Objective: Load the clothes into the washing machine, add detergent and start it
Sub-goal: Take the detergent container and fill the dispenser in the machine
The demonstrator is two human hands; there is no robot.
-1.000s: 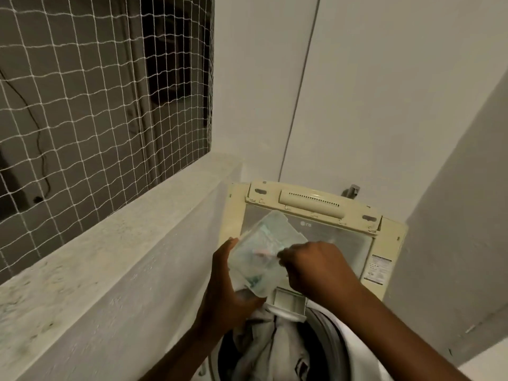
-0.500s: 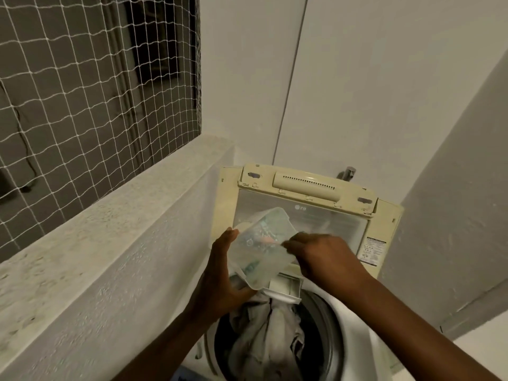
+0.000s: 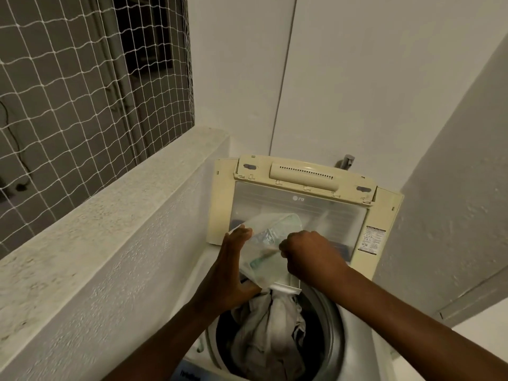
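Since half a second before, the right hand (image 3: 308, 254) had drawn in over the clear plastic detergent pouch (image 3: 268, 250) and closed into a fist at its right edge, and the pouch had tipped lower toward the small white detergent drawer (image 3: 286, 287) at the drum's back rim. The left hand (image 3: 231, 273) gripped the pouch from the left, its thumb laid up along the near-left edge and its fingers wrapped out of sight beneath, so how tightly they pressed could not be told. The right hand's fingers were curled in and pinched the pouch's right side, the knuckles facing the camera; the fingertips themselves were hidden. The pouch sat between the two hands, tilted, its lower corner just above the drawer; pale green print showed through the plastic, blurred. Below the left hand's fingers and nearer the person, a heap of pale grey crumpled clothes (image 3: 270, 334) filled the round steel drum (image 3: 331, 334) of the white top-loading washing machine (image 3: 365, 350). Beyond the fingers of both hands stood the raised cream-coloured lid (image 3: 305, 174) with its translucent window, leaning upright toward the white wall (image 3: 371, 78); a small warning label (image 3: 371, 240) lay on the lid's right frame, just right of the right hand. A metal tap (image 3: 347, 160) showed above the lid. To the left of the left hand ran a speckled stone ledge (image 3: 110, 204), topped by white netting (image 3: 68, 92).
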